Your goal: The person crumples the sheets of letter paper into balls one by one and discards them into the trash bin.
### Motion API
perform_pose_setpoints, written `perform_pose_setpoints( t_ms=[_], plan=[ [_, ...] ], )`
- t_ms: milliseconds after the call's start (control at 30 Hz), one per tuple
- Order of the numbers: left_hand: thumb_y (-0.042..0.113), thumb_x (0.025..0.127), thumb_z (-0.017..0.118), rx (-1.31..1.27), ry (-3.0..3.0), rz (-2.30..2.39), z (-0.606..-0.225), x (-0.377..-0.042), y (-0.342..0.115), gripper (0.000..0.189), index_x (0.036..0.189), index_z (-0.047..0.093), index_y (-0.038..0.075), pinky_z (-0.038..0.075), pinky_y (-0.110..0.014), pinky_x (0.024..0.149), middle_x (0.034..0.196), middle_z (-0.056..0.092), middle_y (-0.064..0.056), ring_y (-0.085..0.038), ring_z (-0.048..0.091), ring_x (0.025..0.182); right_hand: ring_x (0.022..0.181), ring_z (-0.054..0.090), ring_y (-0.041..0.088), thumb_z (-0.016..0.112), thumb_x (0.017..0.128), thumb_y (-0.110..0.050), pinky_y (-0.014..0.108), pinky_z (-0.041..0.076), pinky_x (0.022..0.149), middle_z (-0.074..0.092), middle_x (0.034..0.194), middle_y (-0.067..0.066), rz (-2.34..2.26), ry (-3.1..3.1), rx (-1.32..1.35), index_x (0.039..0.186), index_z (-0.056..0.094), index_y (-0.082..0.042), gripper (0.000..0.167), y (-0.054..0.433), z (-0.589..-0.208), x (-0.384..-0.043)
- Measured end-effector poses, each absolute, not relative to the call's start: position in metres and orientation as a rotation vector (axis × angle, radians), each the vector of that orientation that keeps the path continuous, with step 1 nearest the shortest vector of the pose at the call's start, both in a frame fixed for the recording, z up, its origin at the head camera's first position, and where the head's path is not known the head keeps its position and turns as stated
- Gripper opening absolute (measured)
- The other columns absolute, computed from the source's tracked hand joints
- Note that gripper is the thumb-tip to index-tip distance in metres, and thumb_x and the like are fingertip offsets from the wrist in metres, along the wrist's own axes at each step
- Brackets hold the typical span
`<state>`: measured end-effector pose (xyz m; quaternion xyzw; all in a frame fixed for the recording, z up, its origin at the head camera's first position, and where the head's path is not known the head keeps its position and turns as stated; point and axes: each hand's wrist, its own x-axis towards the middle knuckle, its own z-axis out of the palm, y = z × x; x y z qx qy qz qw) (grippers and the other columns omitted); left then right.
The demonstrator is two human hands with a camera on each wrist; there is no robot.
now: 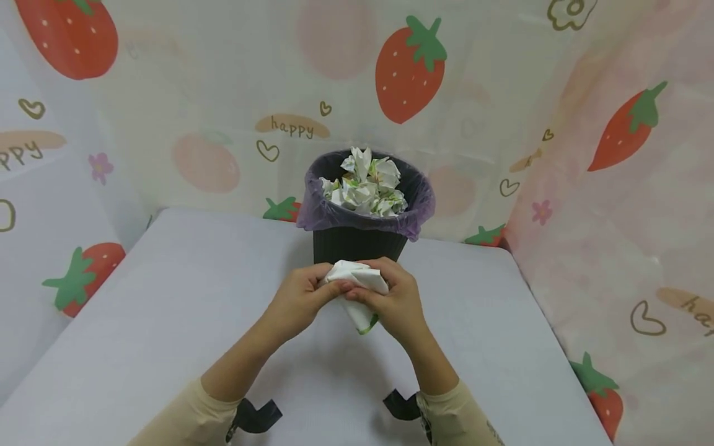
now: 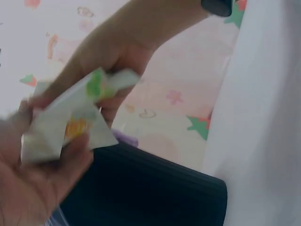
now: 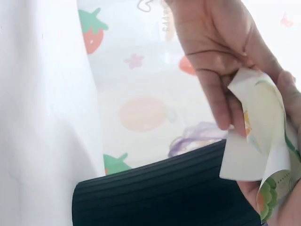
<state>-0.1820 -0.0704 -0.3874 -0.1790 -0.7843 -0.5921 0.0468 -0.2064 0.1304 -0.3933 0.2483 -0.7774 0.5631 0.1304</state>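
Both hands hold one folded, creased sheet of white paper (image 1: 357,275) with green and orange print, in front of the bin and above the table. My left hand (image 1: 298,300) grips its left side, thumb on the near face. My right hand (image 1: 397,303) grips the right side, its thumb close to the left one. A pointed corner of the paper hangs down between the hands. In the left wrist view the paper (image 2: 70,122) shows an orange print; in the right wrist view the paper (image 3: 263,122) is curled, with a green print at its lower end.
Behind the hands stands a black bin (image 1: 357,244) lined with a purple plastic bag (image 1: 329,214). Crumpled papers (image 1: 365,186) heap up inside it to the rim. The white table (image 1: 184,266) is bordered by strawberry-print sheets (image 1: 223,80) at the back and sides.
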Motion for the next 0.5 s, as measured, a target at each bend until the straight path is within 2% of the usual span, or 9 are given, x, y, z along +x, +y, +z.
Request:
perform_pose_setpoints(
  t_ms=[100,167,267,367,500],
  plan=[
    [0.044,0.092,0.074,-0.422,-2.367,-1.803,-0.3901,-0.1832,-0.0663,0.037,0.110,0.070,0.013,0.053,-0.029,0.065,0.097,0.070,-0.003,-0.020,0.061,0.082,0.088,0.064,0.018,0.092,0.074,-0.013,0.029,0.057,0.069,0.072,0.094,0.004,1.641,-2.211,0.665,0.095,0.077,-0.010,0.026,0.1294,-0.3938,-0.2058],
    [0.043,0.090,0.075,-0.416,-2.326,-1.808,-0.3919,-0.1844,-0.0645,0.044,0.121,0.066,0.013,0.057,-0.026,0.072,0.110,0.068,-0.004,-0.018,0.065,0.091,0.081,0.064,0.016,0.092,0.074,-0.013,0.027,0.056,0.063,0.070,0.086,0.005,1.658,-2.190,0.629,0.085,0.074,-0.008,0.021,0.1297,-0.3938,-0.2057],
    [0.030,0.092,0.077,-0.549,-2.233,-1.852,-0.3944,-0.1851,-0.0640,0.052,0.137,0.060,0.012,0.059,-0.026,0.088,0.130,0.064,-0.006,-0.020,0.068,0.108,0.069,0.061,0.015,0.091,0.076,-0.011,0.025,0.051,0.054,0.066,0.075,0.005,1.737,-2.159,0.570,0.075,0.070,-0.006,0.022,0.1313,-0.3934,-0.2048],
    [0.018,0.087,0.082,-0.697,-2.186,-1.872,-0.3959,-0.1842,-0.0640,0.060,0.142,0.058,0.012,0.057,-0.027,0.096,0.137,0.061,-0.005,-0.022,0.064,0.117,0.061,0.060,0.015,0.088,0.079,-0.009,0.025,0.050,0.050,0.065,0.070,0.004,1.872,-2.130,0.511,0.074,0.070,0.000,0.021,0.1326,-0.3932,-0.2038],
    [0.017,0.081,0.088,-0.675,-2.195,-1.960,-0.3970,-0.1837,-0.0628,0.068,0.143,0.058,0.018,0.058,-0.028,0.092,0.132,0.062,-0.005,-0.022,0.064,0.111,0.060,0.066,0.019,0.085,0.084,-0.011,0.028,0.056,0.051,0.070,0.076,0.007,2.064,-2.107,0.444,0.088,0.076,0.004,0.018,0.1298,-0.3946,-0.2042]
  ],
)
